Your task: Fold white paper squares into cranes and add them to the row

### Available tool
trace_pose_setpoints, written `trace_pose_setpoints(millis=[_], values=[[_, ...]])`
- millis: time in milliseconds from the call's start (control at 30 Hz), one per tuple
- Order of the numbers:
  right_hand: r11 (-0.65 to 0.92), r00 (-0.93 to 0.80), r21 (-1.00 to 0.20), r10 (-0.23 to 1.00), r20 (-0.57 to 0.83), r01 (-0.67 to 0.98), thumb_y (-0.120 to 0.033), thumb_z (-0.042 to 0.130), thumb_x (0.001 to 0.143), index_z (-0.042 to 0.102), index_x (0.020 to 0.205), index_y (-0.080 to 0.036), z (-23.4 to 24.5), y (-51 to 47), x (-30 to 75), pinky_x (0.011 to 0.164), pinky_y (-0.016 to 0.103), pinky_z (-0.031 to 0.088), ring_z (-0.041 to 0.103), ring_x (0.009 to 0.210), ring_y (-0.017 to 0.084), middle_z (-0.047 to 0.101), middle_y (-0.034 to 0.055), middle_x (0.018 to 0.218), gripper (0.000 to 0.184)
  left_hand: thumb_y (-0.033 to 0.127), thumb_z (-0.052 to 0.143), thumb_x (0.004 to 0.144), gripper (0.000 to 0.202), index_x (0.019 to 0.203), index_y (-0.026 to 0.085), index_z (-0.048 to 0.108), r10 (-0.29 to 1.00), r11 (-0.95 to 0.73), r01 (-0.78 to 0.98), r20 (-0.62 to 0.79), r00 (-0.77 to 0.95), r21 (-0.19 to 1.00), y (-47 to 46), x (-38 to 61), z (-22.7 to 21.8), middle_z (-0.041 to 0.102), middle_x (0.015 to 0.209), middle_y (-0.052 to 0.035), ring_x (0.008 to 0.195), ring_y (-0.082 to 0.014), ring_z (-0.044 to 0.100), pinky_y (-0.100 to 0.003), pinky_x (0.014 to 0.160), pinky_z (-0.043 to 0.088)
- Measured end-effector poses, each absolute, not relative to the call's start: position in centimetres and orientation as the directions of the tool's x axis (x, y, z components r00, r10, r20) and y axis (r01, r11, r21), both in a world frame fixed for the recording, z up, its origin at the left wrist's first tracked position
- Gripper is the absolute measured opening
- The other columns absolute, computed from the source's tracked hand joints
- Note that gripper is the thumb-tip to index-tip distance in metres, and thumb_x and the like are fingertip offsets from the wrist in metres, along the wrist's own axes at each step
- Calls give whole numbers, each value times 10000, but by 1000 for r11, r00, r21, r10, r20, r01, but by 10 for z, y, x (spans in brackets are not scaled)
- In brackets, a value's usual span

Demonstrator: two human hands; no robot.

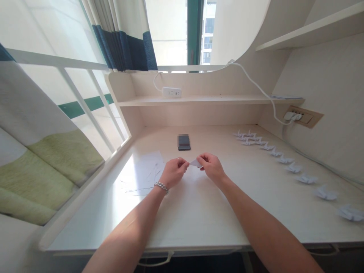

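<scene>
Between my hands, above the middle of the desk, is a small folded piece of white paper (194, 163). My left hand (174, 170) pinches its left tip between thumb and fingers. My right hand (211, 165) is closed on its right side, and the fingers cover part of the folds. Along the right of the desk runs a line of several white folded paper cranes (285, 160). White paper sheets (145, 167) with thin paper strips (153, 176) lie left of my left hand.
A dark phone-like device (184, 142), partly blurred, rests on the desk (204, 220) beyond my hands. On the low shelf (199, 99) sits a white power strip (171, 92). Its white cable (256, 83) reaches the wall socket (303, 116). A curtain (51, 151) hangs at the left.
</scene>
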State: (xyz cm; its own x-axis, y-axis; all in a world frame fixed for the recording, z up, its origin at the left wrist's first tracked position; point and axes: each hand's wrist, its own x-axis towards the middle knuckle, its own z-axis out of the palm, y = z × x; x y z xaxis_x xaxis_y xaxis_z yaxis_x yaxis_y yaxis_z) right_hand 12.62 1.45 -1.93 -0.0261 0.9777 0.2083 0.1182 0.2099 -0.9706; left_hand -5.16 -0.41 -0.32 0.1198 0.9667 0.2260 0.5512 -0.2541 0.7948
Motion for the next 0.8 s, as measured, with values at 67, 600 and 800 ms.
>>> trace_pose_setpoints(millis=[67,600,800], values=[[189,16,-978,981,191,83,-448,619,749,637,761,-169,-20,17,129,538,278,495,587,611,157,631,24,674,280,364,558,806,222,675,193,611,968,-245,504,236,83,828,-1,-54,-5,641,624,-18,600,-158,576,-284,601,420],[128,-173,-991,977,121,27,-483,717,706,670,819,-162,-17,7,123,598,279,517,683,664,176,685,36,719,343,404,710,731,255,752,156,656,974,-221,260,227,8,940,3,-53,-13,661,643,-35,609,-144,604,-280,620,478],[217,-126,-976,967,219,-33,-482,737,706,673,816,-157,-21,5,116,681,344,557,711,734,224,713,64,740,349,444,796,645,388,761,138,587,995,-29,-32,26,-97,999,0,-49,-6,686,697,-60,596,-134,627,-280,608,509]])
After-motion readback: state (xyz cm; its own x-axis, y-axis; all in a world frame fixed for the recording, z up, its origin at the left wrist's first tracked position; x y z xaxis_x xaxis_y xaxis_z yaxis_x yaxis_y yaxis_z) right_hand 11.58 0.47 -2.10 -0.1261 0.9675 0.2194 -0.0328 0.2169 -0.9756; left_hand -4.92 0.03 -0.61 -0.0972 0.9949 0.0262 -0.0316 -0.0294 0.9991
